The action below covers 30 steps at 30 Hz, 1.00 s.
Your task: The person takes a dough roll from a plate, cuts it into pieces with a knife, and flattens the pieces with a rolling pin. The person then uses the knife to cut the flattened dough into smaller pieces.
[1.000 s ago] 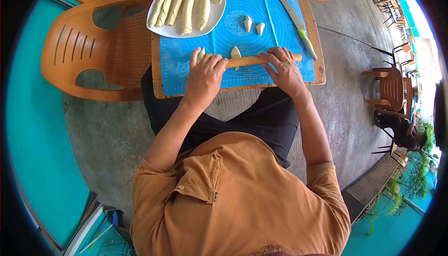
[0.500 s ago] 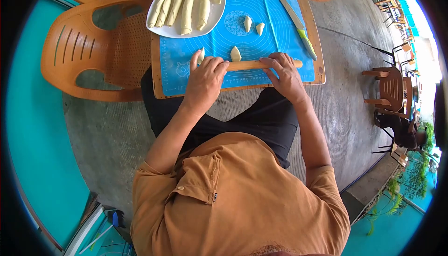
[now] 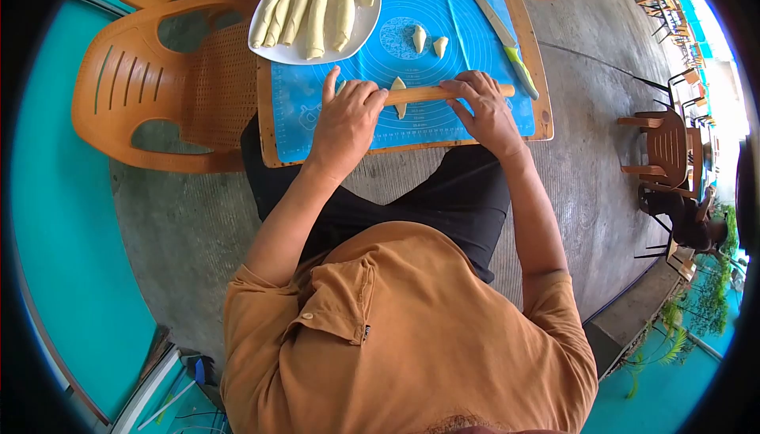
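A wooden rolling pin [image 3: 419, 94] lies across a small piece of dough [image 3: 400, 109] on the blue mat [image 3: 317, 129]. My left hand [image 3: 348, 121] is closed over the pin's left end, its thumb side out of sight and one finger raised. At the pin's right part my right hand [image 3: 484, 109] grips it with bent fingers, leaving the tip sticking out. Another bit of dough shows partly behind my left hand. Two small dough pieces [image 3: 419, 38] rest farther back on the mat.
A white plate [image 3: 368, 26] with several dough rolls [image 3: 317, 18] stands at the mat's back left. A knife with a green handle [image 3: 518, 66] lies at the right. Orange chairs [image 3: 119, 78] stand left of the table. A person [image 3: 693, 224] is far off at the right.
Both hands and the rolling pin have moved away from my body, onto the dough piece. More of that dough now shows on the near side of the pin, and it looks longer.
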Available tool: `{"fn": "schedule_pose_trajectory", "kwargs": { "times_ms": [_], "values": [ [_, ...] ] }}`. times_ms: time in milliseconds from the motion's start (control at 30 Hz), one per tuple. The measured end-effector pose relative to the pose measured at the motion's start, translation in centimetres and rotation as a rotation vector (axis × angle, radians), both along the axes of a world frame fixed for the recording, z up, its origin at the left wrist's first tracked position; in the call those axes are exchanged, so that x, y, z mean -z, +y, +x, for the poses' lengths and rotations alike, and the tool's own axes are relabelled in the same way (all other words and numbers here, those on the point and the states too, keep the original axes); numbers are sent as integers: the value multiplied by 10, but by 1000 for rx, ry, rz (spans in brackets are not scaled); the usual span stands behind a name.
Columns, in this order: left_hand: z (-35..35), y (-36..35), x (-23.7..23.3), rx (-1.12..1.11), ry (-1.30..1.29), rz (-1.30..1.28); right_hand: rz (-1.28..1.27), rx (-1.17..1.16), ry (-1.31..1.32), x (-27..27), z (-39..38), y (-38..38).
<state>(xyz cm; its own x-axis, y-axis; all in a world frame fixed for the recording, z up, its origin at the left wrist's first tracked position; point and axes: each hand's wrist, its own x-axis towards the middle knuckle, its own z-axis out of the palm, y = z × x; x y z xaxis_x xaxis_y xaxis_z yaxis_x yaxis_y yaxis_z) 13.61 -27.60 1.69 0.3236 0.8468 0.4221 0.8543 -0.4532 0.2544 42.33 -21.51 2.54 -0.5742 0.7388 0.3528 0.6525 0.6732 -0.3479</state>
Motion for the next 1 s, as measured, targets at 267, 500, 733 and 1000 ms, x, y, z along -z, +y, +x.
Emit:
{"fn": "schedule_pose_trajectory", "kwargs": {
  "times_ms": [267,500,733,1000],
  "values": [
    [-2,3,1,12,7,-9,-2,19,0,-1,0,3],
    [-4,7,3,15,43,-6,-23,-5,-10,-3,-3,7],
    [-4,12,3,1,31,-13,-57,-3,-41,-3,-2,12],
    [-6,19,12,-16,36,-1,-28,-15,-23,-1,-7,21]
  ]
}}
